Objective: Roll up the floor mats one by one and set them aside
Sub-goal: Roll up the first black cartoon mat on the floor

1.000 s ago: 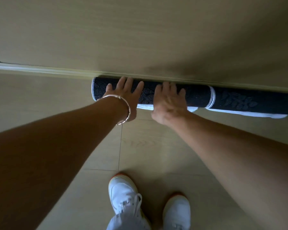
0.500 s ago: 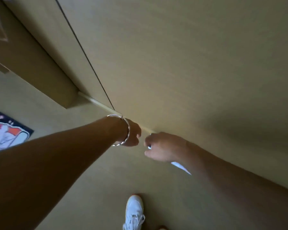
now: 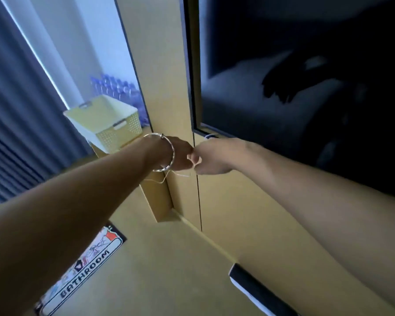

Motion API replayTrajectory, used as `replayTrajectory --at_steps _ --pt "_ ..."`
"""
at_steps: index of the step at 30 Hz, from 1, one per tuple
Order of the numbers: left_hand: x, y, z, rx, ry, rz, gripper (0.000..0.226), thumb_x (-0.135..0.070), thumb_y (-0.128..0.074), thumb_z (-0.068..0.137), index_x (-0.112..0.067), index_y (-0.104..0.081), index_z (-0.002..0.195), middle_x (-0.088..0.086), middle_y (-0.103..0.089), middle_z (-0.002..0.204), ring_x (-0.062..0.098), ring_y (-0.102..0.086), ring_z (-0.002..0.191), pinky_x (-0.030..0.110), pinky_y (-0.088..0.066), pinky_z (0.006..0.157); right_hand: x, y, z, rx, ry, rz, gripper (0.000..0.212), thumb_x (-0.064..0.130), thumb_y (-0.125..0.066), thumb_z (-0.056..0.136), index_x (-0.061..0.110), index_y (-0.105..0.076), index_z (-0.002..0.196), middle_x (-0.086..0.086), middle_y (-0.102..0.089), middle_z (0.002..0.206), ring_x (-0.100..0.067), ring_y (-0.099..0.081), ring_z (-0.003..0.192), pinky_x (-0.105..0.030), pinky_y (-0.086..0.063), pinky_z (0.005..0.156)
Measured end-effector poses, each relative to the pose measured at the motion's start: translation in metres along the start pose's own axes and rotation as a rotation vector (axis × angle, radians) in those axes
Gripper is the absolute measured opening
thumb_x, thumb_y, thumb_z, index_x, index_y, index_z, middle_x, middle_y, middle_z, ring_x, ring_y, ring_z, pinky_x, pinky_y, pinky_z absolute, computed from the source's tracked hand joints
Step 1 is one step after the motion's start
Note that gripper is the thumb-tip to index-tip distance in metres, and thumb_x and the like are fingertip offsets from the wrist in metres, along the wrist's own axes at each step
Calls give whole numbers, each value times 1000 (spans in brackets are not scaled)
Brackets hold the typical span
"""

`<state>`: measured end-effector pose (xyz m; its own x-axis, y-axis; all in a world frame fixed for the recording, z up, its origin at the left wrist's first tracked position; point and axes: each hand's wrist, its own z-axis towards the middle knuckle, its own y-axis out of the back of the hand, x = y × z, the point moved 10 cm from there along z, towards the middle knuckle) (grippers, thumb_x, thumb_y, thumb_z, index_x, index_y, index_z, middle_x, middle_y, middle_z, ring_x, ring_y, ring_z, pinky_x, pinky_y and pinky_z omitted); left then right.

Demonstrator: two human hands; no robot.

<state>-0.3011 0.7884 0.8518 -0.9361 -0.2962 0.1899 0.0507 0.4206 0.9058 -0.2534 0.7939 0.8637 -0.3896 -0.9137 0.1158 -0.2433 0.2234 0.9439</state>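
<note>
A rolled black mat (image 3: 258,290) with a white edge lies on the floor against the wall base at the lower right, partly hidden by my right forearm. A flat mat printed BATHROOM (image 3: 84,263) lies on the floor at the lower left. Both hands are raised well above the mats and meet in front of the wooden panel. My left hand (image 3: 180,156), with a silver bangle on the wrist, is curled. My right hand (image 3: 211,159) is curled against it. A thin pale thread (image 3: 169,176) dangles from between the pinched fingers.
A cream plastic basket (image 3: 105,119) stands on a wooden ledge to the left, with several water bottles (image 3: 116,87) behind it. Dark curtains (image 3: 14,110) hang at the far left. A large dark screen (image 3: 306,92) fills the upper right above the wooden panel (image 3: 226,201).
My hands have left the rolled mat and risen from the floor to meet in the air. The view has swung up and left, bringing the basket, curtains and screen into sight.
</note>
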Motion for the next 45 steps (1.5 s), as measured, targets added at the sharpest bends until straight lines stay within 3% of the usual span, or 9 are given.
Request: replayTrajectory --at_steps 4,6,8,12,22,29,34,37,45 --pt "17 51 -67 -123 65 5 37 -33 -43 97 -14 -54 126 6 -61 115 23 -56 103 30 -41 87 40 64 -39 -64 46 -112 21 27 -42 95 19 -59 86 -3 -60 100 -25 -57 94 -27 -39 61" --pt "25 67 -94 -170 87 26 32 -31 -40 98 -17 -55 122 6 -61 110 20 -53 93 29 -39 80 54 80 -52 -87 79 -136 28 29 -41 96 16 -62 110 -5 -62 113 -26 -58 104 -27 -41 71" --pt "31 74 -117 -180 108 41 33 -33 -41 97 -27 -54 126 2 -61 119 20 -56 105 30 -41 87 65 86 -63 -91 84 -158 35 29 -44 96 16 -59 125 -6 -60 123 -24 -56 110 -29 -42 81" --pt "48 86 -153 -171 134 58 36 -37 -44 97 -33 -51 132 -4 -57 130 19 -52 119 31 -39 98 83 102 -86 -80 80 -202 36 32 -47 95 17 -60 124 -5 -60 124 -23 -57 110 -32 -45 82" --pt "129 104 -239 -292 210 22 37 -39 -43 97 -33 -51 132 -5 -55 132 18 -50 121 28 -38 97 161 167 -93 -193 60 -250 35 32 -50 94 16 -60 124 -6 -62 121 -22 -60 109 -36 -48 90" --pt "276 40 -338 -262 340 2 37 -38 -43 97 -32 -52 132 -4 -55 132 17 -51 120 29 -39 96 333 164 -43 -183 211 -316 35 34 -50 94 21 -59 125 1 -61 122 -19 -58 109 -27 -43 71" --pt "392 -57 -407 -131 442 -62 33 -34 -44 96 -27 -60 124 -7 -61 120 16 -57 108 27 -43 84 499 136 10 -160 407 -317 34 34 -51 93 17 -63 120 -3 -62 122 -22 -58 109 -35 -48 90" --pt "451 -102 -434 -90 507 -122 29 -36 -45 94 -29 -62 116 -7 -63 106 16 -60 95 28 -49 83 575 114 40 -104 474 -342 34 38 -52 92 22 -62 121 1 -61 122 -20 -57 109 -31 -47 83" --pt "541 -183 -431 -61 495 -204 33 -38 -44 96 -32 -57 127 -7 -61 121 14 -58 104 31 -49 89 665 75 121 18 536 -423 35 36 -51 95 18 -60 123 0 -61 119 -17 -55 94 -24 -39 61"
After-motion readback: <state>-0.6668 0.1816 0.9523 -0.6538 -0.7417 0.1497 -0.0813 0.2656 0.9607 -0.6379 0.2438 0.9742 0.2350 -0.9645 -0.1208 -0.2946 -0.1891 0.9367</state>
